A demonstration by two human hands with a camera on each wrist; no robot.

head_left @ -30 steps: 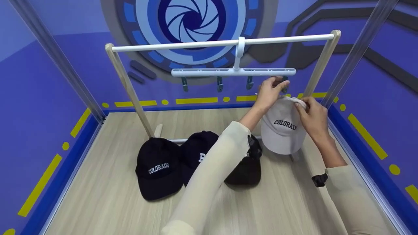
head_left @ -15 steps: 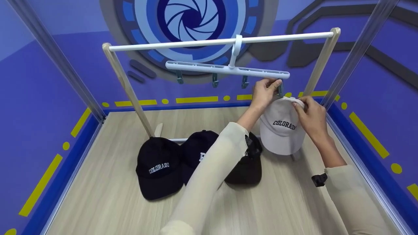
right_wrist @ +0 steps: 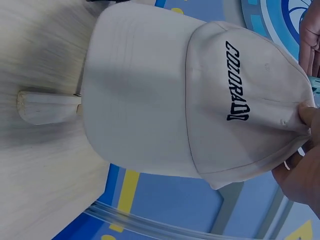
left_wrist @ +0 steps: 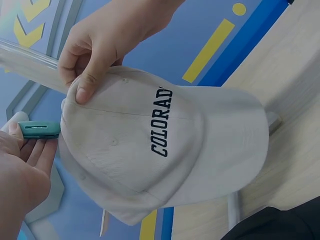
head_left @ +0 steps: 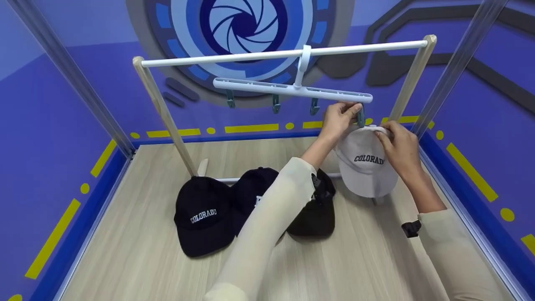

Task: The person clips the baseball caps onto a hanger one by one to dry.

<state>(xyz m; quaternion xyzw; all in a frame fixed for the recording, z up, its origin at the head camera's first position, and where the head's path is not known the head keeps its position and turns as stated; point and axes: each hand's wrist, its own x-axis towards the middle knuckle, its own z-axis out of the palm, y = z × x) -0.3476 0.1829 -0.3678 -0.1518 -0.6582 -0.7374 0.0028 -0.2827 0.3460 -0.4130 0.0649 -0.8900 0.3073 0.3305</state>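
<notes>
Your left hand [head_left: 339, 119] pinches the green clip [left_wrist: 39, 129]; your right hand [head_left: 399, 146] grips the white cap [head_left: 365, 167] at its top.

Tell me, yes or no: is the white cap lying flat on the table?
No: the white cap hangs in the air, its top pinched by the right hand beside the teal clip.

Both arms reach up and away from the body, toward the upper right of the head view. They wear pale long sleeves. The left hand [head_left: 339, 118] is raised highest, near the top middle-right, with its fingers bent and pinching. The right hand [head_left: 399, 146] sits just lower and to the right, with thumb and fingers curled in a pinch. A dark strap wraps the right wrist.
</notes>
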